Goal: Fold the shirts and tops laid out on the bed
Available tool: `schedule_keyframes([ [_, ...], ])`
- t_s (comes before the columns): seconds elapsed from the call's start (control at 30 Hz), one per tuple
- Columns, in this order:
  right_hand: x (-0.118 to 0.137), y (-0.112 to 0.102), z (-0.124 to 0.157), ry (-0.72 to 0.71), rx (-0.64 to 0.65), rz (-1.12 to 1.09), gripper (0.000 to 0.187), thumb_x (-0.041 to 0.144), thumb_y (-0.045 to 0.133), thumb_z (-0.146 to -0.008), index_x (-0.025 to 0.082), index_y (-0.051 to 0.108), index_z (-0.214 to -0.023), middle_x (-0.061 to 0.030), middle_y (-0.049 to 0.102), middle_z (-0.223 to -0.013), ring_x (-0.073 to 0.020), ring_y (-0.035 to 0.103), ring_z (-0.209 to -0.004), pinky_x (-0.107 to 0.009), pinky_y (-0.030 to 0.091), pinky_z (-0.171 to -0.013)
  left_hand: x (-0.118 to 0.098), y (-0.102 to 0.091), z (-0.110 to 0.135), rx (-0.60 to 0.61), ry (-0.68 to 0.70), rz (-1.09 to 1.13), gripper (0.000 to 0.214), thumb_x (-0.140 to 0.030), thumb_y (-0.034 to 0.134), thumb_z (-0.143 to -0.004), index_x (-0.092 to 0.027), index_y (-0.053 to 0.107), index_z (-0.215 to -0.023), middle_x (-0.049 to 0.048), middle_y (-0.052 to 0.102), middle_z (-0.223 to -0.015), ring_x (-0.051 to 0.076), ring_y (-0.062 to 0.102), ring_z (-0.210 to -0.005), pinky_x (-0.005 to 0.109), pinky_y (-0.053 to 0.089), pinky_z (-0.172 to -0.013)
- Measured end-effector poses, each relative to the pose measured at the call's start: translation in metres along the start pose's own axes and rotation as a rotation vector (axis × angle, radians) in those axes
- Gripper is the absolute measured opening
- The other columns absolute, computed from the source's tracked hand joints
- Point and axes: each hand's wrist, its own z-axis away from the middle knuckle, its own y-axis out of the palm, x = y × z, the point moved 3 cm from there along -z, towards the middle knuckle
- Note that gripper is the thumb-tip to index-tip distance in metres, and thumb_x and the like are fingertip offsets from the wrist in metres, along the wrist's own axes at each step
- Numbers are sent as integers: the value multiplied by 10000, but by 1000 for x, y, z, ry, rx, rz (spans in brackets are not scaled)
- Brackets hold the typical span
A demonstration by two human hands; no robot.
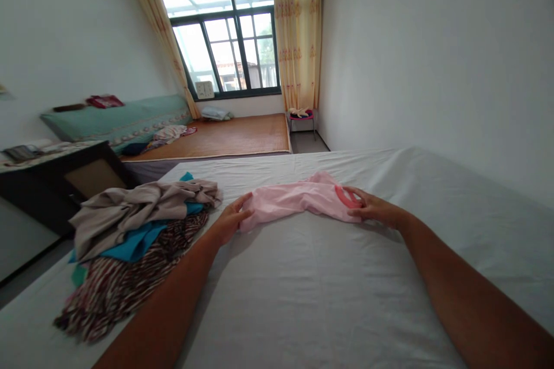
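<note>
A light pink shirt (289, 199) with a darker pink neckband (346, 197) lies stretched sideways on a white sheet (311, 300). My left hand (234, 219) grips the shirt's left end between thumb and fingers. At the neckband end, my right hand (374, 207) pinches the cloth in the same way. Between my hands the shirt is loosely folded and wrinkled, so its full outline is hidden.
To the left is a pile of clothes, with a beige garment (138, 210), a blue one (138, 242) and a brown striped one (125, 282). Beyond stand a dark cabinet (56, 181), a mat-covered bed (242, 135) and a small pink stool (302, 118). A white wall (433, 57) borders the right.
</note>
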Motion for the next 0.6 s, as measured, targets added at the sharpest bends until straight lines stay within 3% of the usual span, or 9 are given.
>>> schedule_keyframes([
  [0.07,8,2,-2,-126,-28,54,717,358,832,-581,259,604,-1253,-56,612,-1261,-251,591,-1080,-312,513,-862,-4,4,0,38,30,-57,727,-248,843,-580,-204,599,-1263,99,492,-1408,254,551,-1170,236,511,-817],
  [0.13,15,0,-3,-206,-84,-25,516,394,797,-630,245,687,-1111,-50,638,-1224,-247,589,-1084,-321,499,-881,-13,5,1,55,51,-41,742,-241,843,-574,-205,593,-1272,105,519,-1381,254,569,-1141,242,511,-814],
  [0.27,18,-23,7,-175,-159,-378,358,451,712,-724,249,688,-1018,-30,715,-931,-165,644,-718,-277,515,-627,-39,-14,12,55,70,71,654,-289,819,-610,-229,624,-1232,97,661,-1179,203,658,-881,237,522,-689],
  [0.4,4,-33,22,68,208,-242,450,556,620,-780,189,689,-1030,14,599,-568,-90,472,-397,-203,345,-386,-44,-43,26,242,-104,-134,467,-341,800,-638,-180,718,-1068,88,724,-829,158,624,-601,228,485,-534],
  [0.47,-4,-33,24,136,302,-86,522,607,555,-807,157,691,-1035,44,510,-473,-62,366,-331,-193,269,-352,-40,-52,28,345,-171,-295,436,-387,759,-687,-177,721,-1067,84,716,-777,127,575,-505,211,441,-465],
  [0.53,-10,-33,17,136,219,4,531,624,525,-818,145,697,-971,57,475,-453,-48,321,-328,-189,251,-355,-35,-56,25,340,-161,-379,437,-444,710,-729,-180,716,-1077,79,708,-760,102,528,-456,193,397,-426],
  [0.6,-14,-34,6,104,34,25,494,616,547,-802,152,686,-894,49,503,-490,-50,362,-361,-186,285,-374,-29,-56,17,232,-106,-375,441,-483,685,-741,-180,715,-1060,73,699,-763,91,524,-472,174,379,-428],
])
